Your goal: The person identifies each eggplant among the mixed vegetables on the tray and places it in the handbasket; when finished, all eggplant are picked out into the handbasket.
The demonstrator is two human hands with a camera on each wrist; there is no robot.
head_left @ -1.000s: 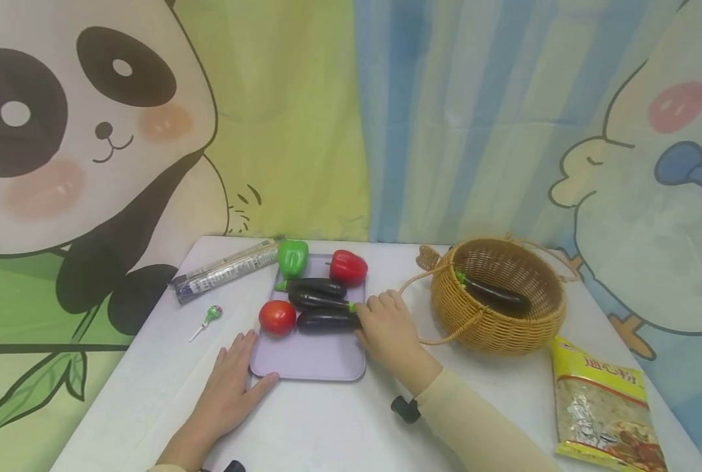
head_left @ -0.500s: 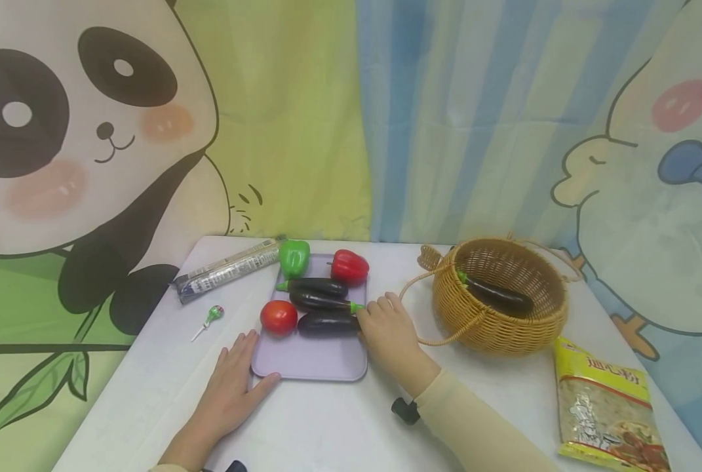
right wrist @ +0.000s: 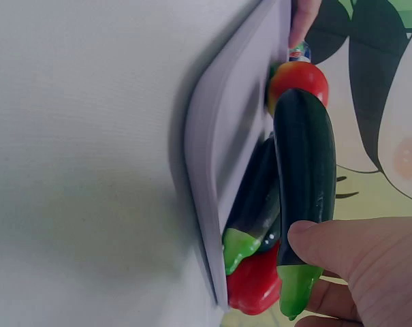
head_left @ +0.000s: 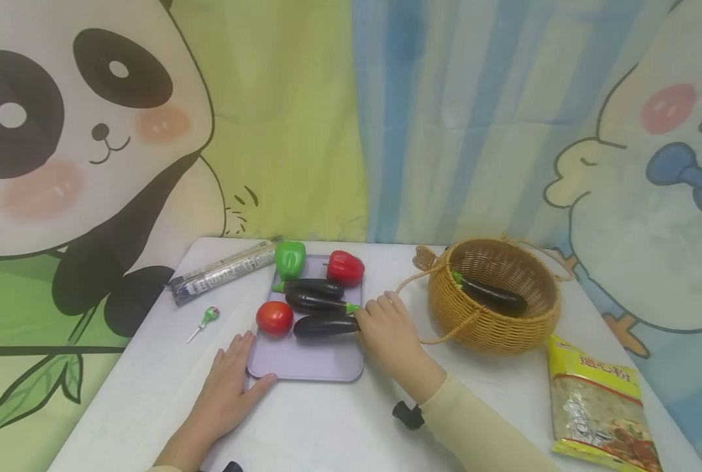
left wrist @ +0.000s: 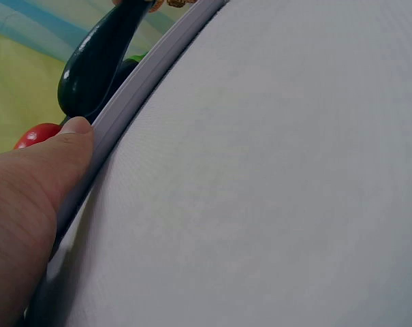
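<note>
White table (head_left: 315,423) | eggplant (right wrist: 304,160) | pinched near green stem (right wrist: 298,289) in right grip (head_left: 394,339)

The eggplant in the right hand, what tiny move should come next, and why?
Maybe lift the held eggplant toward the wicker basket: the right hand grips it near one end, and another eggplant lies inside the basket, while the left hand touches the tray.

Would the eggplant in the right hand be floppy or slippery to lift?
The eggplant is probably stiff: held near one end by the right hand, it shows no droop. Its glossy skin may be slippery. Being long and rounded, it could roll sideways if pushed.
</note>
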